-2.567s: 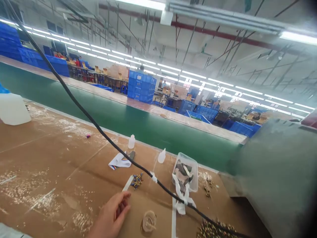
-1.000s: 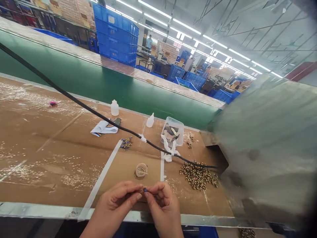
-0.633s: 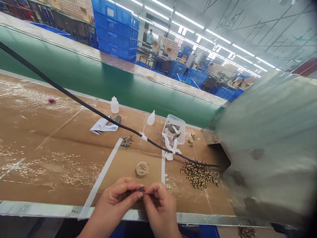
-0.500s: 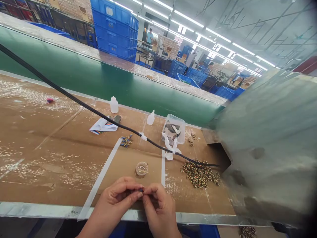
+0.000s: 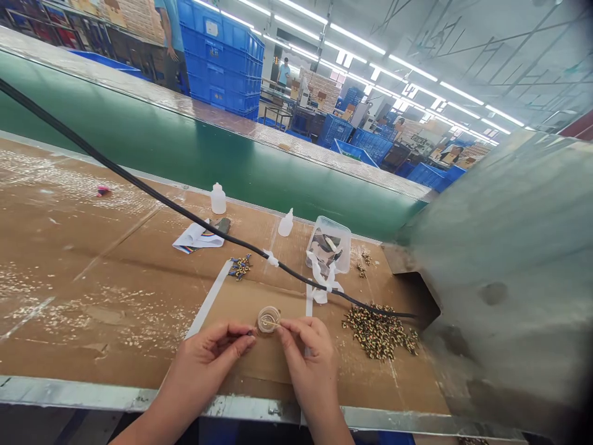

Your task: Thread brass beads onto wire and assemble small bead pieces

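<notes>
A small round clear cup (image 5: 262,311) stands on the cardboard before me. My right hand (image 5: 311,353) is closed in a pinch on the end of a thin pale stick (image 5: 272,323) that reaches into this cup. Left of the cup, my left hand (image 5: 208,355) pinches a tiny dark piece (image 5: 251,334) between thumb and forefinger; its kind is too small to make out. Beyond the cup lies a small cluster of blue, yellow and black parts (image 5: 239,267). A large pile of similar tiny black and yellowish parts (image 5: 377,330) is to the right.
A black cable (image 5: 152,193) crosses above the bench. Farther back are two white squeeze bottles (image 5: 218,199), a folded cloth (image 5: 197,238) and a clear plastic box (image 5: 345,250). A metal housing (image 5: 500,278) bounds the right side. Behind runs a green belt (image 5: 231,157); a person (image 5: 170,43) stands beyond.
My hands have moved apart. The right hand has let go of the tiny piece and taken hold of the stick in the cup. A person has appeared beside the blue crates.
</notes>
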{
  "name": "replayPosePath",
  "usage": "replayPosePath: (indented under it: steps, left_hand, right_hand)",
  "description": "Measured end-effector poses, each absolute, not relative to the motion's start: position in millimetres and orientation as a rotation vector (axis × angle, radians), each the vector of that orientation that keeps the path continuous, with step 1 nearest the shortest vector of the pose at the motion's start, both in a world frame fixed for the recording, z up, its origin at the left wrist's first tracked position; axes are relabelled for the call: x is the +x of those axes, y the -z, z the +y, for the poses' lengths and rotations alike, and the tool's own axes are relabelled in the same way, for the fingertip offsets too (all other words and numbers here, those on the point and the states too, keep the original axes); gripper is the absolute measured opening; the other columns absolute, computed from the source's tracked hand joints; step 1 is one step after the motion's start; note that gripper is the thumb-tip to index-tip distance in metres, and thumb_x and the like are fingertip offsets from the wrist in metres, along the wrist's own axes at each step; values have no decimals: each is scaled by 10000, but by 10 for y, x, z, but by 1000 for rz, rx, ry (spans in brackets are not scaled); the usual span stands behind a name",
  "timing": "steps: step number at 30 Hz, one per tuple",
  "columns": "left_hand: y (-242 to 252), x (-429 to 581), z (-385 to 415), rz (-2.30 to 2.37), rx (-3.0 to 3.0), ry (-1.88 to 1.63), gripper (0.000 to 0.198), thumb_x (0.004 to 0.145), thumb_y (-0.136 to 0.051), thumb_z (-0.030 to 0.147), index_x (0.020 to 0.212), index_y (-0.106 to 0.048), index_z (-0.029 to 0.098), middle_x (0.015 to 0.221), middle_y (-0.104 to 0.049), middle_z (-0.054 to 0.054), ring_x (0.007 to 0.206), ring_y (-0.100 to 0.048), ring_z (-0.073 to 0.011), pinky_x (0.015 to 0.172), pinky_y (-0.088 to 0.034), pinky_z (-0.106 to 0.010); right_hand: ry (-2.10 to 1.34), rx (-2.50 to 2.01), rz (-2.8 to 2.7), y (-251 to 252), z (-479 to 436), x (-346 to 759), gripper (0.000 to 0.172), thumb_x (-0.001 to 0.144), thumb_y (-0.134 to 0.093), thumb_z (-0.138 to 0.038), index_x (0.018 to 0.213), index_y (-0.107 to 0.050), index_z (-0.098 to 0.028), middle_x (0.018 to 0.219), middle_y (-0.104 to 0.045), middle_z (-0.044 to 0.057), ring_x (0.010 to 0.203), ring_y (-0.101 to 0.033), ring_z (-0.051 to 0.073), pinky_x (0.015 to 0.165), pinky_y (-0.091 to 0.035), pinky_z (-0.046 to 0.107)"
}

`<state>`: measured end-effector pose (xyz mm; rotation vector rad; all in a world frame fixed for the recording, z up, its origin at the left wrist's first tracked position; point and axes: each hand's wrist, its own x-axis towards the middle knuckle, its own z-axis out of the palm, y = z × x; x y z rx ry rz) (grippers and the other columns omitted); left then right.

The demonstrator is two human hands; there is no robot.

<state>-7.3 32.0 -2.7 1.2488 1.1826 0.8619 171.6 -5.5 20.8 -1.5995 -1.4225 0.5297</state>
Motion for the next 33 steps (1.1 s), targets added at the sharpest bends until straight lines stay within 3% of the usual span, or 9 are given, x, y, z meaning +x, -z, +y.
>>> replayPosePath:
  steps: [9, 20, 33]
  left_hand:
    - [169, -90, 291, 1151, 1273, -861, 221, 755, -702, 413, 884, -709, 233, 976, -746, -14, 933, -682, -209, 850, -535, -263]
    - [28, -56, 290, 1184, 1284, -822, 247, 741, -684, 428, 861, -713, 214, 911, -751, -27, 847, -683, -198, 773, -525, -251]
    - [-7, -44, 289, 1189, 1316, -835, 239, 734, -673, 418, 846, -717, 212, 880, -753, -24, 828, -684, -196, 757, -531, -248]
  right_hand:
    - [-474, -1582, -1517, -199, -38, 1710, 126, 925, -562, -239, 872, -676, -230, 868, -651, 13, 871, -578, 185, 781, -409, 297]
    - [-488, -1469, -1450, -379, -154, 1798, 131, 935, -541, -244, 834, -622, -227, 819, -609, -12, 789, -564, 137, 712, -423, 238]
    - [-448, -1444, -1552, -379, -146, 1737, 103, 929, -555, -221, 850, -617, -239, 820, -602, -15, 817, -551, 153, 723, -401, 270]
